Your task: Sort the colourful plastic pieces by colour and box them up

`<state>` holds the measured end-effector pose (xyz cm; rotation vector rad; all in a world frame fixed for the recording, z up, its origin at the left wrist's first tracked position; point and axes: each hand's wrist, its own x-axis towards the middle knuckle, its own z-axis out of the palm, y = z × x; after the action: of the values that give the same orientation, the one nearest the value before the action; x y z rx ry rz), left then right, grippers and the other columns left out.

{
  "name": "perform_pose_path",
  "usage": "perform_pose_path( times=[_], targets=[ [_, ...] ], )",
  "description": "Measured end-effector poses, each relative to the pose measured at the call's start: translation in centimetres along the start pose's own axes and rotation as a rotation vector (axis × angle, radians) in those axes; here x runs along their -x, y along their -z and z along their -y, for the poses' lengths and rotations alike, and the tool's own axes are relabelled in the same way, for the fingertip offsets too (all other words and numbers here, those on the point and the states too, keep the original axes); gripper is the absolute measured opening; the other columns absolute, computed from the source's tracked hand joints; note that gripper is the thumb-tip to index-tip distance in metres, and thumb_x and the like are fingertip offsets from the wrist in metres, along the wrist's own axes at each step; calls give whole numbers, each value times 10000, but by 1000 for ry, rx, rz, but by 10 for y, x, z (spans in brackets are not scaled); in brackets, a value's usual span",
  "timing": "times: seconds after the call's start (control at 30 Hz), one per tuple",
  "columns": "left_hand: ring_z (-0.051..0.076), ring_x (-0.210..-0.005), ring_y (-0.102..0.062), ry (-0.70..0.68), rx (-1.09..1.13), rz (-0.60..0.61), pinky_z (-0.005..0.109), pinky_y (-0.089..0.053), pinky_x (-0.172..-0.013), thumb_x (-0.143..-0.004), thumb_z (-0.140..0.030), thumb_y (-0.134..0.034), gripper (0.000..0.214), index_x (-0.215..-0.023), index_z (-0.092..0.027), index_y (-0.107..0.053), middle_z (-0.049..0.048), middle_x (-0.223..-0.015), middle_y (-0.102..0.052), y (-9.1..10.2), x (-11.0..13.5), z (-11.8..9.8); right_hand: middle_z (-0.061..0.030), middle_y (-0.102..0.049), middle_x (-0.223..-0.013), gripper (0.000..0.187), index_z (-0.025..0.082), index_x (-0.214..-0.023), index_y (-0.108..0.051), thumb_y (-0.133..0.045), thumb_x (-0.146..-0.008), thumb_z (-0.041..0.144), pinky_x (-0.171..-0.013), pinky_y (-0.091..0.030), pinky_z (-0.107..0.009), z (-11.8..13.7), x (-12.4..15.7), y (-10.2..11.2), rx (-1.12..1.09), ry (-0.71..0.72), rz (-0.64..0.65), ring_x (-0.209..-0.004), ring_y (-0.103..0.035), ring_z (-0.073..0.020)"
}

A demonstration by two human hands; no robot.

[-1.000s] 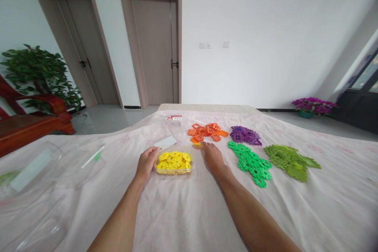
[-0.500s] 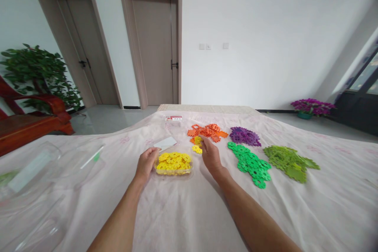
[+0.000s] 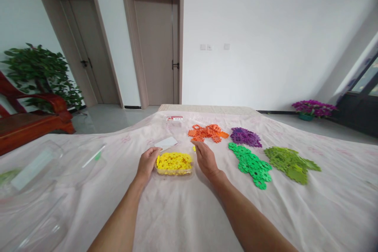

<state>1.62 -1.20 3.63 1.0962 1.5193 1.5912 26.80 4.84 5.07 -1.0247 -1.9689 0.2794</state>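
Observation:
A clear plastic box [image 3: 174, 172] stands in front of me, heaped with yellow snowflake discs [image 3: 174, 161]. My left hand [image 3: 148, 161] grips the box's left edge between thumb and fingers. Just right of the box, my right hand [image 3: 206, 158] is held edge-on with its fingers stretched out. By those fingertips a bit of yellow disc [image 3: 194, 148] shows, mostly covered by the hand. Beyond them lies a pile of orange snowflake discs [image 3: 208, 132].
Purple [image 3: 245, 136], green [image 3: 251, 163] and olive-green discs [image 3: 291, 162] lie in piles on the right of the pink cloth [image 3: 174, 212]. Clear plastic boxes [image 3: 32, 169] stand at left. A white card [image 3: 165, 143] and a clear box with a red-white label [image 3: 175, 118] lie behind the yellow discs.
My right hand has moved slightly left toward the box, and the yellow disc seen at its fingers no longer shows there. My left hand stays on the box.

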Motion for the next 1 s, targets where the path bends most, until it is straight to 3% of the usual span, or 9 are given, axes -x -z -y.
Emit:
perform_pose_path(
  times=[0.1,0.23,0.33,0.47,0.6,0.7,0.83,1.0],
  targets=[
    [194,-766,-643,1,-17,2,256,-460,-661,-703,-531,-701,438,-941,-165,-742,18,-792,-716,1,0,2,-86,-669,-1270,394,192,-1283,-629,-383,-975,176,-1071,-420,-336,-17,0,-1,137,-73,75,-1192,-585,-197],
    [188,-750,-638,-2,-30,1,256,-455,-658,-709,-536,-696,428,-928,-170,-736,3,-767,-703,1,0,1,-102,-575,-1408,425,180,-1379,-555,-468,-965,217,-1096,-369,-353,-19,2,0,354,-89,269,-1300,-492,-229],
    [192,-756,-640,10,-20,1,259,-456,-648,-710,-532,-691,431,-935,-166,-730,10,-772,-704,0,2,-3,-99,-625,-1330,354,215,-1293,-617,-479,-967,230,-1005,-411,-349,-15,2,3,484,-104,377,-1214,-538,-245],
    [193,-742,-651,86,74,69,264,-470,-647,-676,-502,-719,457,-967,-149,-701,18,-781,-704,0,8,-14,-94,-690,-1177,313,230,-1203,-661,-445,-978,199,-922,-415,-312,-14,-1,7,554,-93,395,-1113,-572,-237],
    [182,-709,-658,148,106,206,266,-484,-648,-643,-440,-748,471,-1004,-153,-656,11,-785,-697,4,14,-26,-106,-707,-1128,341,210,-1214,-657,-398,-993,190,-906,-407,-298,-18,-1,8,531,-121,348,-1070,-590,-233],
    [181,-719,-660,155,67,276,257,-477,-626,-657,-430,-734,479,-1037,-155,-640,15,-802,-694,6,17,-31,-105,-718,-1123,363,210,-1257,-639,-389,-994,212,-881,-424,-292,-24,0,8,440,-238,270,-1048,-620,-231],
    [176,-717,-660,171,37,277,240,-459,-590,-642,-391,-706,469,-1040,-154,-636,21,-812,-703,7,16,-33,-103,-709,-1190,396,198,-1285,-632,-389,-973,229,-933,-449,-317,-32,0,7,201,-333,90,-1077,-642,-235],
    [187,-711,-667,193,62,257,254,-475,-613,-602,-351,-732,456,-999,-150,-634,2,-728,-680,4,13,-30,-90,-727,-1122,373,191,-1150,-700,-426,-920,299,-942,-487,-366,-28,-3,3,-161,-272,-170,-1025,-655,-239]
  ],
)
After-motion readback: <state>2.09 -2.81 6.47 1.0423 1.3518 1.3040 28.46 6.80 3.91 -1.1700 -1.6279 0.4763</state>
